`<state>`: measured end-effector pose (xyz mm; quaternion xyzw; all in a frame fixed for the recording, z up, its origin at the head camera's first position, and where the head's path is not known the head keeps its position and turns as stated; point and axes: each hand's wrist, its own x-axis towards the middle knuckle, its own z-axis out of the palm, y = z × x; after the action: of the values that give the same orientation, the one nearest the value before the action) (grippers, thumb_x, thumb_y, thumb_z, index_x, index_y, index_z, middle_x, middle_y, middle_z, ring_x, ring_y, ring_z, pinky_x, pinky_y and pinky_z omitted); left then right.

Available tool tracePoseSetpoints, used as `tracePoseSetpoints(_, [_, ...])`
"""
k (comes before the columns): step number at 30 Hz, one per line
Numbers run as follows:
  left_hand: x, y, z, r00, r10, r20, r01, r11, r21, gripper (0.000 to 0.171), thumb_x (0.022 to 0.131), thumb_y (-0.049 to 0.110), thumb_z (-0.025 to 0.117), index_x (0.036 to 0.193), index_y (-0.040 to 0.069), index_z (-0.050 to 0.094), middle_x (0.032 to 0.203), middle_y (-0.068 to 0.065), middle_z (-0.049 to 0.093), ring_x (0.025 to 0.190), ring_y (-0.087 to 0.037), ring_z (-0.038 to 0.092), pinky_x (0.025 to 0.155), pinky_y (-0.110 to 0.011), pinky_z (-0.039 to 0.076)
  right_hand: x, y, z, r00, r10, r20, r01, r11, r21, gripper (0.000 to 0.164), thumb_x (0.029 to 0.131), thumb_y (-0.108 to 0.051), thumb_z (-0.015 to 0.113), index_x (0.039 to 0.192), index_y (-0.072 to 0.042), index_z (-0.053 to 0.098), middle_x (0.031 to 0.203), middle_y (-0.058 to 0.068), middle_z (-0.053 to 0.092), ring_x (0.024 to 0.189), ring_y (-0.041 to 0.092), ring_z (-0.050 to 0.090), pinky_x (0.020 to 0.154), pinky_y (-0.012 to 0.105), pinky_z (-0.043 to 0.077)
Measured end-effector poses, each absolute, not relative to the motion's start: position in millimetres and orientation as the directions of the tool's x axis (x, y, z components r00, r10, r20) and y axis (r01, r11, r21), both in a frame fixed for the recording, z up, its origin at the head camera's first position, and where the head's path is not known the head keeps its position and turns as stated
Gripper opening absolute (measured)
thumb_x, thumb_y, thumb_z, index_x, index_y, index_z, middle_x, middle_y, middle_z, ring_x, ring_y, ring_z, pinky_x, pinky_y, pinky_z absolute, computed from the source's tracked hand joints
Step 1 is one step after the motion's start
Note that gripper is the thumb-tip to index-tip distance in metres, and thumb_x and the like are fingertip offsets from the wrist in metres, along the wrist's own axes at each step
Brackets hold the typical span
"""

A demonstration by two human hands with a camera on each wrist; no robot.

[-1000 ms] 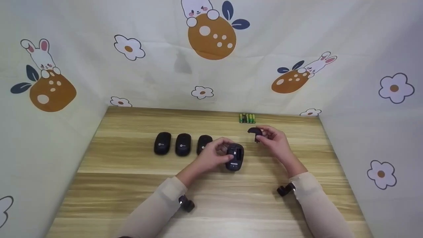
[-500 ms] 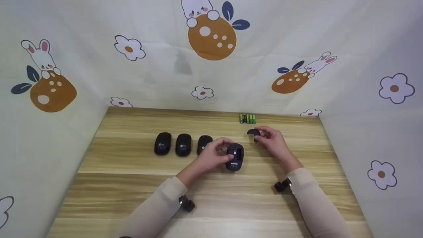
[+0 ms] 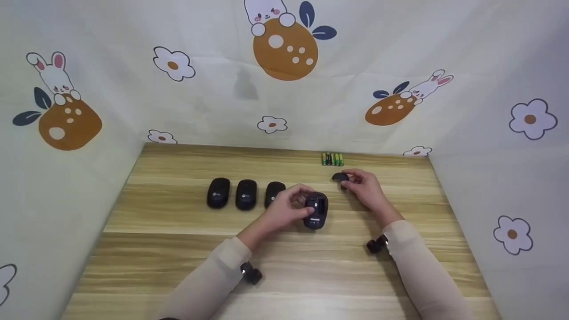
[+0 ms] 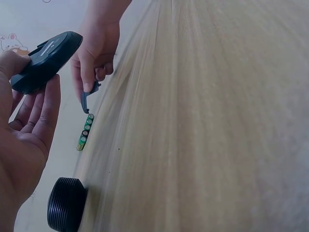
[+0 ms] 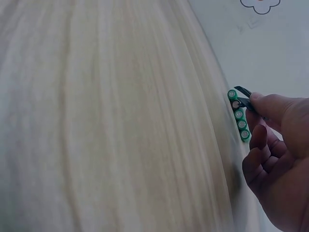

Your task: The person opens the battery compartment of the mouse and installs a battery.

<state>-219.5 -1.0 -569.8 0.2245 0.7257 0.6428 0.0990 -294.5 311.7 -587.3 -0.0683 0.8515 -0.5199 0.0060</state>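
Observation:
In the head view my left hand (image 3: pixel 284 208) grips a black computer mouse (image 3: pixel 316 211), its underside turned up and its battery slot uncovered. The left wrist view shows that mouse (image 4: pixel 48 60) held between thumb and fingers, raised off the table. To the right, my right hand (image 3: pixel 366 189) pinches a curved black battery cover (image 3: pixel 340 177) between thumb and fingertips. That cover (image 5: pixel 245 99) appears edge-on in the right wrist view, apart from the mouse. A row of green batteries (image 3: pixel 332 159) lies just beyond the right hand.
Left of my left hand a black mouse (image 3: pixel 218 193), another mouse (image 3: pixel 246 194) and a third mouse (image 3: pixel 274 192), partly hidden by the hand, lie in a row. The wooden table (image 3: pixel 178 258) meets a patterned cloth wall (image 3: pixel 213 102) at the back and sides.
My right hand has shifted slightly left, and the cover has turned so less of its face shows. The left hand and its mouse have stayed in place.

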Motion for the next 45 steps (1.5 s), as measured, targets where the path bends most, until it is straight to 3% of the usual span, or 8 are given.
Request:
tracePoseSetpoints(11, [-217.6,-2.3,-568.2,-0.882,0.449,0.144,0.2,0.081,0.977,0.046,0.092,0.006,0.087,0.136,0.007,0.071,0.112,-0.001,0.075,0.098,-0.019,0.068,0.097,-0.043,0.059,-297.9,308.8,-593.6,-0.988,-0.133,0.074,-0.136,0.56,-0.817,0.037,0.098,-0.002,0.082,0.133,0.007,0.074,0.097,0.012,0.075,0.084,0.012,0.064,0.072,0.017,0.052])
tracePoseSetpoints(19, [-217.7,-2.8,-568.6,-0.886,0.443,0.139,0.194,0.08,0.978,0.046,0.092,0.009,0.088,0.135,0.008,0.071,0.114,-0.003,0.074,0.099,-0.021,0.068,0.099,-0.048,0.058,-299.2,309.0,-591.9,-0.988,-0.138,0.063,-0.136,0.629,-0.765,0.038,0.099,-0.009,0.083,0.133,0.003,0.075,0.097,0.009,0.071,0.087,0.018,0.061,0.076,0.024,0.05])
tracePoseSetpoints(35, [-219.6,-0.9,-570.9,-0.882,0.444,0.16,0.208,0.06,0.976,0.046,0.093,0.004,0.086,0.136,0.005,0.07,0.114,-0.003,0.075,0.097,-0.018,0.068,0.094,-0.037,0.058,-301.5,310.5,-586.0,-0.983,-0.185,0.003,-0.13,0.677,-0.724,0.037,0.102,-0.014,0.082,0.135,0.0,0.075,0.096,0.009,0.071,0.085,0.021,0.06,0.08,0.036,0.051])
tracePoseSetpoints(45, [-221.3,-1.1,-573.1,-0.879,0.447,0.166,0.214,0.06,0.975,0.047,0.092,0.004,0.086,0.136,0.004,0.07,0.115,-0.003,0.075,0.097,-0.018,0.068,0.096,-0.039,0.058,-301.9,312.3,-588.1,-0.981,-0.195,0.023,-0.149,0.663,-0.734,0.034,0.102,-0.012,0.081,0.133,0.0,0.076,0.096,0.01,0.075,0.085,0.019,0.064,0.079,0.033,0.052])
